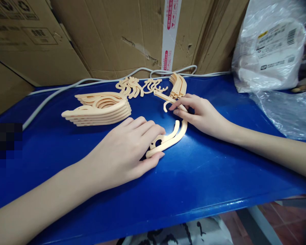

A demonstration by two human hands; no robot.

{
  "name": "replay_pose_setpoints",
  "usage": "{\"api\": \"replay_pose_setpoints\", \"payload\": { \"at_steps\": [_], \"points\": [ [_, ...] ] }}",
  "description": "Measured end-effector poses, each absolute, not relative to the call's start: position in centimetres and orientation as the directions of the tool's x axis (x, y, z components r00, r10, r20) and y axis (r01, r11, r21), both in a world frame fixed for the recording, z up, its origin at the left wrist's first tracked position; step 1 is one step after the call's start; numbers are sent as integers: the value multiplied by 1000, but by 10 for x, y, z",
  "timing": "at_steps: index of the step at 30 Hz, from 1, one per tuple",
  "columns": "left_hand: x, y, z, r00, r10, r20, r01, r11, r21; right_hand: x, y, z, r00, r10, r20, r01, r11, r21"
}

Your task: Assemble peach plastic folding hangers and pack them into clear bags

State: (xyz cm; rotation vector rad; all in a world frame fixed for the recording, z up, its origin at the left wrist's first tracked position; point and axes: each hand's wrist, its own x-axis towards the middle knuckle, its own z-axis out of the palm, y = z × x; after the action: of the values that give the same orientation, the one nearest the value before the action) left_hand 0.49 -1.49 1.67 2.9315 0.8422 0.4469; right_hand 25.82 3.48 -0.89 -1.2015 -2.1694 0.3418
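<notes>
Take the clock face as centred on the middle of your view. Your left hand (127,146) is at 8 o'clock, palm down over the blue table (219,177), its thumb on the near side and its fingers on the far side, pinching the left end of a curved hanger frame (169,143). The frame sweeps out from your grip, just off the centre towards 4 o'clock, and its far end curves up to just beneath your other hand.

Your right hand (200,114) is at 3 o'clock, thumb and forefinger pinching a straight hanger strip (165,97) that points away towards 12 o'clock. A small hook (165,107) curls down beside those fingertips; you cannot tell from here whether strip, hook and frame are joined.

At 10 o'clock a neat stack of hanger frames (99,112) lies near your left knuckles. Loose hooks (132,85) are heaped between 11 and 12, and at 1 o'clock, near your right fingers, sits a bundle of short strips (178,85). Behind these a pale cable (91,80) runs along the foot of the cardboard boxes (132,20). A clear plastic bag (272,56) of white things, labelled, stands at 2 o'clock.
</notes>
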Motion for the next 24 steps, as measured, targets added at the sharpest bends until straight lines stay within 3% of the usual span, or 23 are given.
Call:
{"api": "replay_pose_setpoints", "payload": {
  "at_steps": [16,24],
  "points": [
    [6,-13,15,830,494,260,482,-869,112,260,36,-10,-426,807,409,661,587,-468],
    [4,-12,13,828,491,270,480,-870,112,259,33,-9,-594,688,417,550,726,-413]
  ]
}}
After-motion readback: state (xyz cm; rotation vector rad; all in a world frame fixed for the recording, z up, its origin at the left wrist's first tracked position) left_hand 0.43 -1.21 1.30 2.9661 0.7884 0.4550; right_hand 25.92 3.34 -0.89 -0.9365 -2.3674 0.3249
